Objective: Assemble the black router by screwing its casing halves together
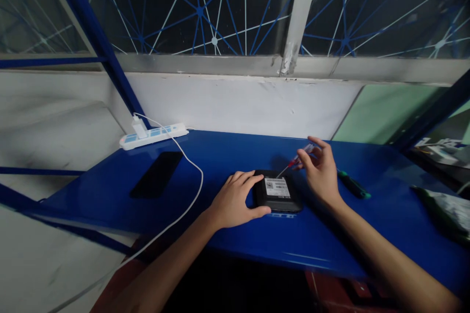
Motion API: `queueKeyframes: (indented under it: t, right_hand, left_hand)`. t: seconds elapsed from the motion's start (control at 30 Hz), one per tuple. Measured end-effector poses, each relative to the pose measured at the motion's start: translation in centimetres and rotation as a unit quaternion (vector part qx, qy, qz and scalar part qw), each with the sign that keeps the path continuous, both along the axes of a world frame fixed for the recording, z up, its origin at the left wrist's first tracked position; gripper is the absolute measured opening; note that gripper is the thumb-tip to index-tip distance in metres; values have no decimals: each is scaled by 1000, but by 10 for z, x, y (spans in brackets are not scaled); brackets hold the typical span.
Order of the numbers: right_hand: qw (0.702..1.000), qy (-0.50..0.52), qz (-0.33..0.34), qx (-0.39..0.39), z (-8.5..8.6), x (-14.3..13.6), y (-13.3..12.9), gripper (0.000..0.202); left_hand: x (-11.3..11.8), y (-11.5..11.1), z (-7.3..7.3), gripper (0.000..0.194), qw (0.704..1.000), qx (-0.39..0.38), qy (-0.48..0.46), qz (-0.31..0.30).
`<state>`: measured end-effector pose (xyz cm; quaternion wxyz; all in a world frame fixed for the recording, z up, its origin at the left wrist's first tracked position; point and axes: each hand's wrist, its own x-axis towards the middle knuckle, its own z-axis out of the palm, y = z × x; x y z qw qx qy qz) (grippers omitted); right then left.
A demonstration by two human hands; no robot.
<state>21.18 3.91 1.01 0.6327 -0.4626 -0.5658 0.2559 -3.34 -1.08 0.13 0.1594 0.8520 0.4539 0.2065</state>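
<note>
A black box-shaped device (261,199) with a white printed label (277,188) lies flat on the blue table. My left hand (235,200) rests against its left side, thumb at the near edge and fingers at the far edge. In my right hand (320,168) is a screwdriver (295,160) with a clear and red handle, pinched between thumb and fingers. Its thin shaft slants down to the left, and the tip meets the device near the label's upper edge. Whether the tip sits in a screw is too small to tell.
A second screwdriver (353,185), dark with green ends, lies right of my right hand. To the left are a black phone (157,174), a white power strip (156,136) with a plugged-in charger, and a white cable (200,181). A silvery bag (446,210) lies at the right.
</note>
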Motion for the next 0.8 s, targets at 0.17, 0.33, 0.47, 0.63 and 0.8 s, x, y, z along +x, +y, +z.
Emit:
queueKeyframes:
  t: [0.17, 0.33, 0.47, 0.63, 0.8]
  right_hand:
    - [993, -76, -85, 22, -4, 17, 9, 43]
    - [990, -103, -92, 25, -4, 20, 9, 42]
    - [990, -106, -84, 27, -4, 20, 10, 41]
    - [997, -72, -22, 25, -3, 22, 14, 33]
    - [999, -28, -15, 38, 1, 25, 17, 29]
  left_hand:
    - [0, -2, 2, 76, 1000, -5, -2, 2]
    - [0, -3, 3, 76, 1000, -7, 1, 0]
    - [1, -2, 3, 75, 1000, -1, 1, -1]
    - [1, -2, 3, 75, 1000, 2, 3, -2]
    - [1, -2, 3, 76, 1000, -2, 10, -2]
